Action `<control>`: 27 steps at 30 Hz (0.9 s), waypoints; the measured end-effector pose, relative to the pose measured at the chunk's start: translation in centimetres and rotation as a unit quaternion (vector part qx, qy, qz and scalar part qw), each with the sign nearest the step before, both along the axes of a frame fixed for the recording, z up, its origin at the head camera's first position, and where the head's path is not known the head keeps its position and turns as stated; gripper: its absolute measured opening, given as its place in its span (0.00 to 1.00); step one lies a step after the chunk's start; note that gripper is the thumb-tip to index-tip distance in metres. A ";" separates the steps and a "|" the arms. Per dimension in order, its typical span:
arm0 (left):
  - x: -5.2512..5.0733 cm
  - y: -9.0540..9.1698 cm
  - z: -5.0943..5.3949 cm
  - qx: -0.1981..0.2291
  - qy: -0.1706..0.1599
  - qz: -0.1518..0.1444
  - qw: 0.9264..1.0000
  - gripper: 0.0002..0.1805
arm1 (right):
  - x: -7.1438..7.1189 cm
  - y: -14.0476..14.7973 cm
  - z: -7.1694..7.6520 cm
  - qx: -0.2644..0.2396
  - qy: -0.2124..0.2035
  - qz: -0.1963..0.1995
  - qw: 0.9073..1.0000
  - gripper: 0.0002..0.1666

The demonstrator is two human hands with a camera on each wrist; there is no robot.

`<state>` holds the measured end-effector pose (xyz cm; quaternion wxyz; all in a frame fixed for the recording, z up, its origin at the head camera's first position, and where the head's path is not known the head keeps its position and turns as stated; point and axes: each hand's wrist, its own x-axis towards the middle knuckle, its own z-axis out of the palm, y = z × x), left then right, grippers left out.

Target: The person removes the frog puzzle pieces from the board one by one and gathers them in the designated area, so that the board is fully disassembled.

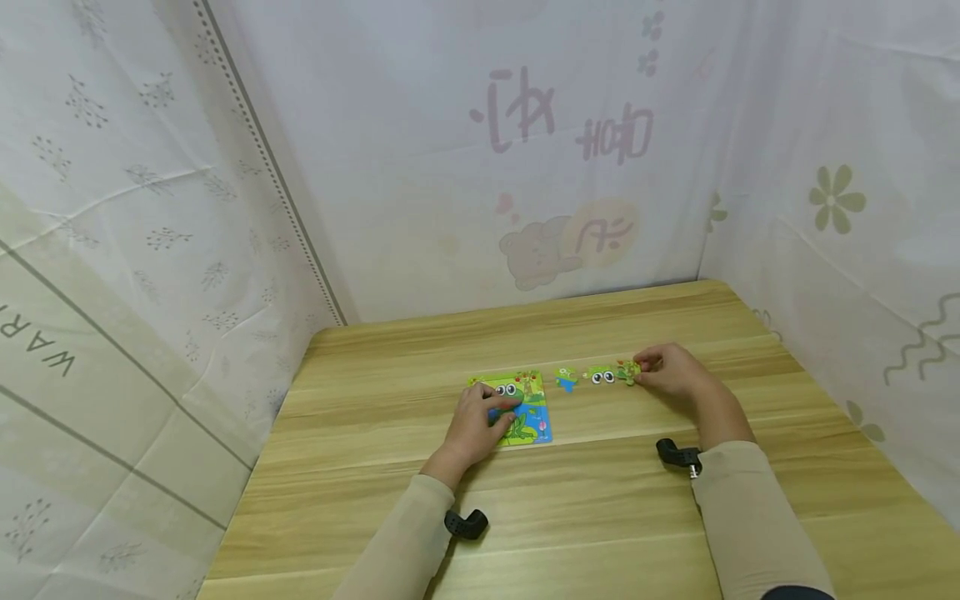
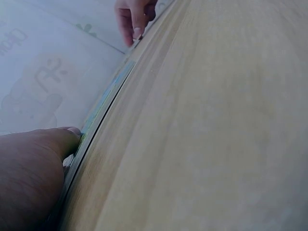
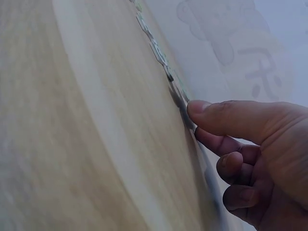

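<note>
A square frog puzzle (image 1: 542, 427) lies flat on the table, with a green frog, white eyes and blue water on it. My left hand (image 1: 474, 423) rests on its left part, fingers stretched over the frog's face and covering some of it. In the left wrist view the thumb touches the puzzle's edge (image 2: 107, 101). To the right, loose pieces form a row: a green-and-blue piece (image 1: 566, 380), then one with two eyes (image 1: 602, 376). At the row's right end my right hand (image 1: 672, 371) pinches a green puzzle piece (image 1: 627, 372) between thumb and fingertips.
Everything lies on a wood-grain table (image 1: 600, 517). Patterned cloth (image 1: 420, 167) hangs behind it and along both sides. Each wrist carries a black camera mount, one on the left (image 1: 467, 525) and one on the right (image 1: 678, 455).
</note>
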<state>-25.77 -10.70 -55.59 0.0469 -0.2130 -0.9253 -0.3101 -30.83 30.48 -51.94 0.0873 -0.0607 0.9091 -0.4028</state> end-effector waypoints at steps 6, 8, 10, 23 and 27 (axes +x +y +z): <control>0.0 0.0 0.0 0.001 0.007 0.000 1.000 0.14 | 0.1 0.3 -0.1 -0.008 -0.010 0.008 1.000 0.25; 0.0 0.0 0.0 0.000 0.006 0.001 1.000 0.14 | 0.1 0.3 -0.2 -0.009 -0.006 0.007 1.000 0.25; 0.0 0.0 -0.1 0.000 0.004 0.002 1.000 0.14 | 0.2 0.4 -0.3 -0.001 0.003 0.010 1.000 0.25; 0.0 0.1 -0.2 0.000 0.000 0.006 1.000 0.14 | 0.1 0.8 -0.6 0.004 0.019 0.006 1.000 0.24; -0.1 0.1 -0.3 0.000 0.000 0.006 1.000 0.14 | 0.0 1.0 -0.8 -0.010 0.019 0.005 1.000 0.24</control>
